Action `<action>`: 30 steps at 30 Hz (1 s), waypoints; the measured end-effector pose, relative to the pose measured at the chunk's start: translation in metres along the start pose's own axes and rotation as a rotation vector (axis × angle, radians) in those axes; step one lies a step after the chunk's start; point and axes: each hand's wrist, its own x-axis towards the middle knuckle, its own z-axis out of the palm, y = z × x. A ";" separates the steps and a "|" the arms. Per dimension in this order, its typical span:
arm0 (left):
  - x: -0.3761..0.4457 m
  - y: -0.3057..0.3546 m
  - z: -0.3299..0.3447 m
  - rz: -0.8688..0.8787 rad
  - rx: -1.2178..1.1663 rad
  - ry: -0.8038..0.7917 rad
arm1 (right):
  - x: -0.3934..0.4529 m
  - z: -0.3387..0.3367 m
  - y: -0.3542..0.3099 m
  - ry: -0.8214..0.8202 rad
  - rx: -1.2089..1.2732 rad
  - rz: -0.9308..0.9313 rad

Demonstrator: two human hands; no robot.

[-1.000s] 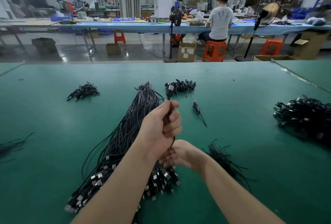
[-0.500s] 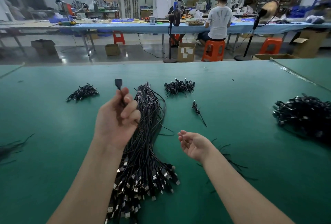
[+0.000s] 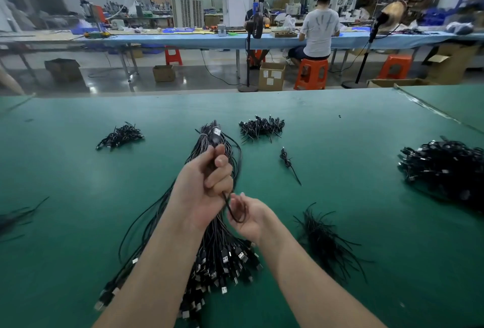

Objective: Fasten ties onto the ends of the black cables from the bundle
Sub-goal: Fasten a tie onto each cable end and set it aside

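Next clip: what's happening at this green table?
A person is working through a bundle of black USB cables lying on the green table. The left hand grips one cable with its plug pointing up, while the right hand holds the loop of that cable hanging below. A loose pile of black ties lies to the right, and finished coils sit farther back. No tie is on this cable yet.

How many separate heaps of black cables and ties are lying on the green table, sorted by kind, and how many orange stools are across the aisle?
Long cable bundle: 1
Small coiled-cable heaps, far left, far middle, right: 3
Loose tie heaps, near right and left edge: 2
Single coiled cable: 1
Orange stools: 3
Total: 10
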 end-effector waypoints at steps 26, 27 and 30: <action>-0.005 0.051 -0.122 0.097 0.132 0.374 | -0.033 -0.064 -0.083 -0.205 -0.209 -0.332; -0.005 0.050 -0.126 0.095 0.133 0.388 | -0.032 -0.068 -0.082 -0.223 -0.231 -0.339; -0.004 0.047 -0.140 0.092 0.130 0.431 | -0.033 -0.072 -0.083 -0.291 -0.279 -0.346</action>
